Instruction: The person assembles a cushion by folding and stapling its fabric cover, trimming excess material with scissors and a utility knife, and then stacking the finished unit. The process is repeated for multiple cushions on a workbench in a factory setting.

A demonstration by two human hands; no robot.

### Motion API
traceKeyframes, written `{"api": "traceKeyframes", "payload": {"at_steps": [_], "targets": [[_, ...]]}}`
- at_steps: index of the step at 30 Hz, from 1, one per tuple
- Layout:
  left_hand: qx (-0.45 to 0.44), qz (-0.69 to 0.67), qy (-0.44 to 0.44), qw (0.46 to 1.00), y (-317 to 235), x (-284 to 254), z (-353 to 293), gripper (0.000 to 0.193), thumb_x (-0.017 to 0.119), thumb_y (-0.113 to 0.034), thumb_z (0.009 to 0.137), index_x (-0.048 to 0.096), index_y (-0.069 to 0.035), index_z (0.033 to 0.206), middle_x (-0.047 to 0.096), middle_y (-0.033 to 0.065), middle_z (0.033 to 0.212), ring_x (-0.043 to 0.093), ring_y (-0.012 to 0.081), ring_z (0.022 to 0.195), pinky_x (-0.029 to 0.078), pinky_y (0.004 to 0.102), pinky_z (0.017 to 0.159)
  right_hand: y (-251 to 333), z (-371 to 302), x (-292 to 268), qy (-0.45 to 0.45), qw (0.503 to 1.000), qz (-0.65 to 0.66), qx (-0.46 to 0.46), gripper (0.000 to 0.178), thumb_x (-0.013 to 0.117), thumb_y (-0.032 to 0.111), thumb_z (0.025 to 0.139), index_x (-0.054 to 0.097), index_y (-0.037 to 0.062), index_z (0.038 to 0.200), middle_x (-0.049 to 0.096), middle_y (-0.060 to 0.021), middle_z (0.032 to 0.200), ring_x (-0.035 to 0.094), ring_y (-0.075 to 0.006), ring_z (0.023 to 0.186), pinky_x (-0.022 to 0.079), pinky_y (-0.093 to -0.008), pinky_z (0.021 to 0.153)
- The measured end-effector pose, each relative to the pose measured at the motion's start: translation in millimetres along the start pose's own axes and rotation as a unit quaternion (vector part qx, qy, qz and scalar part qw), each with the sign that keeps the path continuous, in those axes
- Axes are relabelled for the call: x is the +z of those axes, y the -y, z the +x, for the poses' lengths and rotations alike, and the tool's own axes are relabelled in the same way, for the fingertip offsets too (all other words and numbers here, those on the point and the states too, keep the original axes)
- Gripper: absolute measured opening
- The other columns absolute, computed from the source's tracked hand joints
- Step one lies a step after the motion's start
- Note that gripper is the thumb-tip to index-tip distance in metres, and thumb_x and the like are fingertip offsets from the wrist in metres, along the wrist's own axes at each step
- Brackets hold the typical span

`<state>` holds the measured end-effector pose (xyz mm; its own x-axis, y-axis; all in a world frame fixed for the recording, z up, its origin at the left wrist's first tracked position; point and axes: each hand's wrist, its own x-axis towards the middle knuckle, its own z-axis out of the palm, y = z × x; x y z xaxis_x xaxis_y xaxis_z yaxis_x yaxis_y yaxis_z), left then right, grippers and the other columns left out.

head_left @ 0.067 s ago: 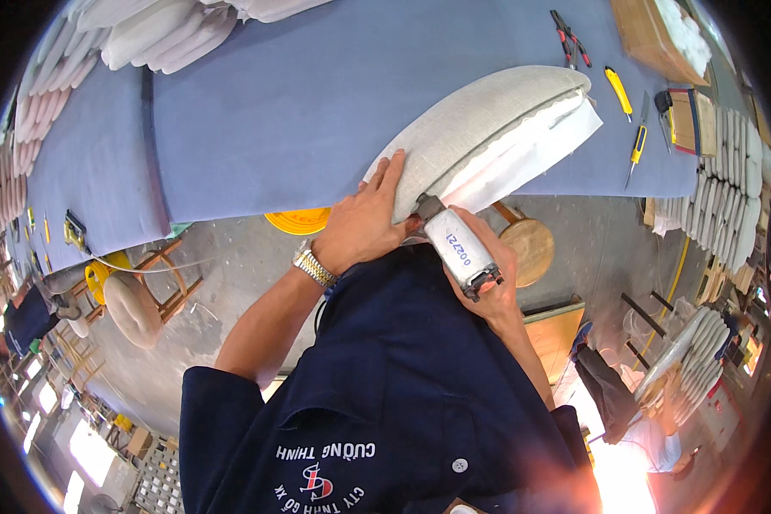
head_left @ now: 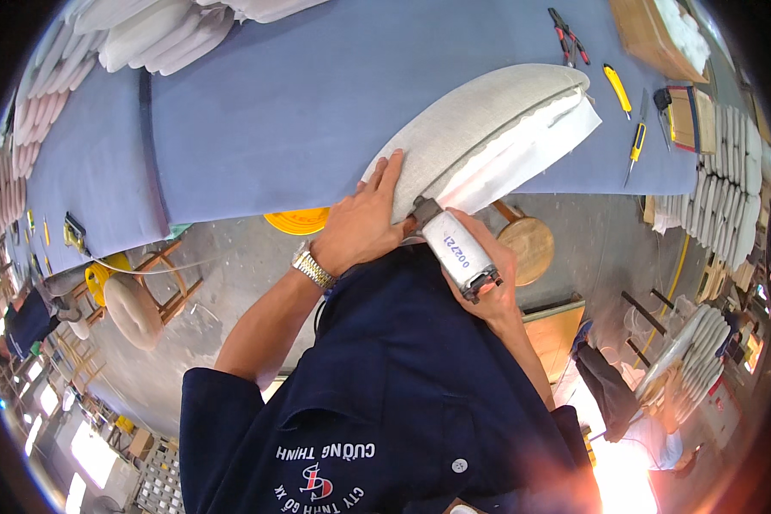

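The grey cushion (head_left: 471,120) is overhanging the near edge of the blue table (head_left: 274,111), the left hand (head_left: 366,224) lying on it, fingers outstretched, the right hand (head_left: 497,261) gripping a stapler-like tool (head_left: 457,247) that, if slipping, could be striking the left thumb (head_left: 396,233).

Blue table (head_left: 274,120) bears cushion (head_left: 480,111) — pliers (head_left: 564,31) — cutter (head_left: 615,84).

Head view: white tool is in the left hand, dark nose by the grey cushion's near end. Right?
Wrong hand. The head view shows the white tool in the right hand; its dark nose is by the grey cushion's near end.
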<state>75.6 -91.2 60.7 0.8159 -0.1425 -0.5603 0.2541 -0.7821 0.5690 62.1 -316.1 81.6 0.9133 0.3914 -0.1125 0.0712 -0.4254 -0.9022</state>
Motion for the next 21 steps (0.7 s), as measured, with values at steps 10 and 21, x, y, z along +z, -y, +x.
{"api": "traceKeyframes", "payload": {"at_steps": [10, 21], "targets": [[0.007, 0.03, -0.032, 0.999, -5, 7, -2, 0.104, 0.077, -0.019, 0.082, 0.015, -0.006, 0.165, 0.035, 0.028, 0.163, 0.055, 0.0486, 0.133, 0.05, 0.0512, 0.107, 1, -1, -2, 0.027, 0.998, 0.019, 0.051, 0.062, 0.079, 0.008, 0.078, 0.063, 0.0007, 0.137, 0.072, -0.0198, 0.126, 0.074, -0.0308, 0.112, 0.055, -0.0341, 0.095], [0.035, 0.011, -0.049, 0.998, 5, 18, -4, 0.106, 0.08, -0.033, 0.084, 0.015, -0.009, 0.165, 0.035, 0.0302, 0.163, 0.051, 0.0581, 0.133, 0.052, 0.0572, 0.104, 1, -7, 2, 0.02, 0.999, 0.017, 0.034, 0.06, 0.071, 0.036, 0.091, 0.062, -0.0009, 0.138, 0.071, -0.0207, 0.128, 0.072, -0.0334, 0.117, 0.055, -0.0355, 0.097]]}}
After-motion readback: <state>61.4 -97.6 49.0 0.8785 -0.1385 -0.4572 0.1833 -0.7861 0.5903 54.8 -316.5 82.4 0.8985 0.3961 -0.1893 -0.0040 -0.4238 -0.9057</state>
